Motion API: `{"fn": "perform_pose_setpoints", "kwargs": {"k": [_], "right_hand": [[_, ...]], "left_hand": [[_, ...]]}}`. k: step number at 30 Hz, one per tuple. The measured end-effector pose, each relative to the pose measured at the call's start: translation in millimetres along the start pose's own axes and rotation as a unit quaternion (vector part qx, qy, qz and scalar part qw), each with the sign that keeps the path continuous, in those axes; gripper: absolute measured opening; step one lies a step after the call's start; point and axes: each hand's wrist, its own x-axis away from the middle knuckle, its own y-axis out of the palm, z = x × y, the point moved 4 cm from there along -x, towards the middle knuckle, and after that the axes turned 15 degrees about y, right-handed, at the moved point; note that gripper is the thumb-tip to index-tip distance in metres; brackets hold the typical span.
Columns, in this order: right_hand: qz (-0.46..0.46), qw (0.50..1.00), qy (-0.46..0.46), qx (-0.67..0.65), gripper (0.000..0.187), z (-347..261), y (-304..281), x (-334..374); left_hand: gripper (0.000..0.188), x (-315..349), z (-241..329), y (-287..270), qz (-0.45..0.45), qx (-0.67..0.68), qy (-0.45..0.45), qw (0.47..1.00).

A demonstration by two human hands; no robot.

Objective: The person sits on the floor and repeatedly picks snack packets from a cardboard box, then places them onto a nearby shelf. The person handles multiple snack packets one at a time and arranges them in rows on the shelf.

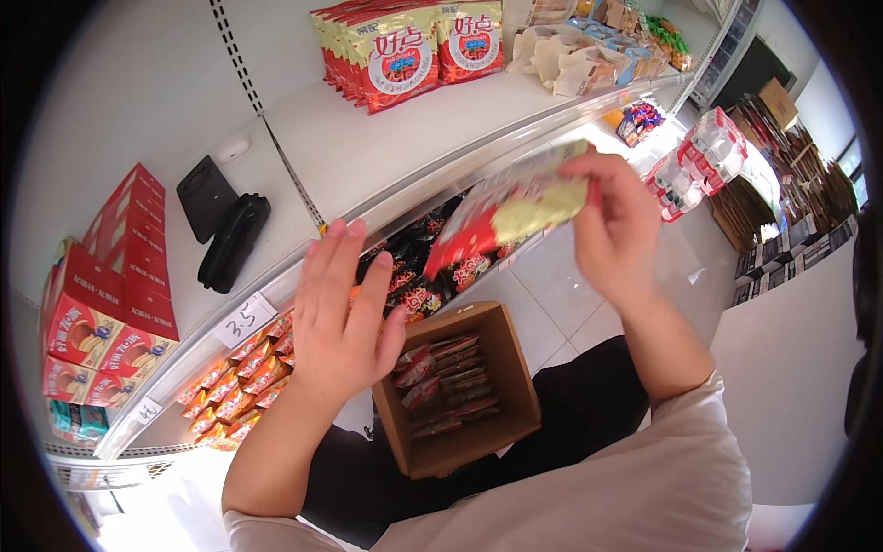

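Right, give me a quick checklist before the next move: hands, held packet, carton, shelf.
1. Held packet gripped in right hand: ok.
2. Left hand holding nothing: ok, fingers extended.
3. Left fingertips off the shelf: cannot tell.
4. Carton open, packets inside visible: ok.
5. Red-and-yellow packets grouped on the shelf: ok.
6. Shelf free of loose items: not ok, black pouch and flat black case there.

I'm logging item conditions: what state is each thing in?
Red-and-yellow packet, held, tilted, motion-blurred
Right grip, closed on that packet
Left grip, open, fingers spread
Cardboard box, open, partly filled
Boxed packets, mostly on edge
Red-and-cream bags, upright, lined up
Red cartons, stacked
Bottle packs, wrapped, stacked
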Motion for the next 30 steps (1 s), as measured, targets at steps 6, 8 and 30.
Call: {"fn": "perform_pose_setpoints", "kwargs": {"k": [6,8,30], "right_hand": [[0.056,0.995,-0.007,0.080,0.016,13.0,-14.7,-145.1],[0.053,0.990,-0.004,0.129,0.015,32.4,-11.3,-183.1],[0.057,0.964,0.096,0.240,0.071,155.2,73.8,-244.5]], "left_hand": [[0.080,4.0,-28.8,12.6,-0.151,-0.157,-0.072,0.973],[0.083,5.8,-29.0,17.3,-0.142,-0.182,-0.063,0.971],[0.065,12.5,-33.8,15.3,-0.121,-0.204,-0.036,0.971]]}}
